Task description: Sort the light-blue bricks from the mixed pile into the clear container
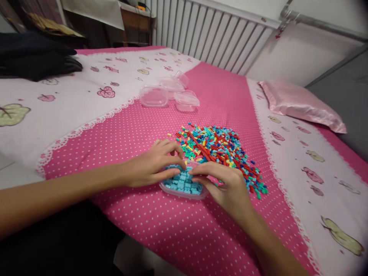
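Note:
A clear plastic container sits on the pink dotted bedspread, holding light blue building bricks laid close together. My left hand reaches over its left side, fingers bent and thumb stretched apart from them, fingertips at the bricks. From the right, my right hand has thumb and index finger drawn together at the container's far right edge; whatever may be between them is too small to name. Just beyond lies a big loose pile of small bricks in red, blue, teal, green and yellow.
Several clear plastic containers stand farther back on the bedspread. A pink satin pillow rests at the right, and dark cloth lies at the far left. White metal rails border the bed's far side.

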Demonstrator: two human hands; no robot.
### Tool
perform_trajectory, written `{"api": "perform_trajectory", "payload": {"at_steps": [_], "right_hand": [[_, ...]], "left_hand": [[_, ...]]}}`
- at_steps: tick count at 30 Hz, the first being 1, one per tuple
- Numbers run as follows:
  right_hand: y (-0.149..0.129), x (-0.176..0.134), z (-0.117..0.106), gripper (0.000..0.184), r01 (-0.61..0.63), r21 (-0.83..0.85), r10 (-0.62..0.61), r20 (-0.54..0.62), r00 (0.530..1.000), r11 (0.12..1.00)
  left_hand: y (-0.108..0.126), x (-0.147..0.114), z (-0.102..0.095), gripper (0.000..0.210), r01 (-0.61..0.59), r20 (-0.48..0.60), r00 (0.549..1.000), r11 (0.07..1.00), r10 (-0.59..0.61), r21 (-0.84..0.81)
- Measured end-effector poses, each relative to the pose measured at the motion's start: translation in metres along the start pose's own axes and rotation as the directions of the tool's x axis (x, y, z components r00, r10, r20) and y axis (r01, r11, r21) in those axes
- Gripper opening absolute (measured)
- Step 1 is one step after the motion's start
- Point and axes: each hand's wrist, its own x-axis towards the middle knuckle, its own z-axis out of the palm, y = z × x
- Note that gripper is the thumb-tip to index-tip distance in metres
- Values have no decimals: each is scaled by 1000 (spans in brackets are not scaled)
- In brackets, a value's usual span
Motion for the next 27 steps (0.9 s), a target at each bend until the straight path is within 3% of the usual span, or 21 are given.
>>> {"api": "perform_trajectory", "payload": {"at_steps": [12,18,27], "right_hand": [[-2,-7,8,24,12,-120,4,134,991,993],[-3,-8,10,19,-22,-126,31,70,997,992],[0,-6,8,21,20,-107,-13,66,998,994]], "left_hand": [[0,-1,2,31,9,10,1000,1000,-9,18],[1,-1,3,31,0,2,1000,999,0,47],[3,0,0,33,-55,-5,998,995,56,80]]}}
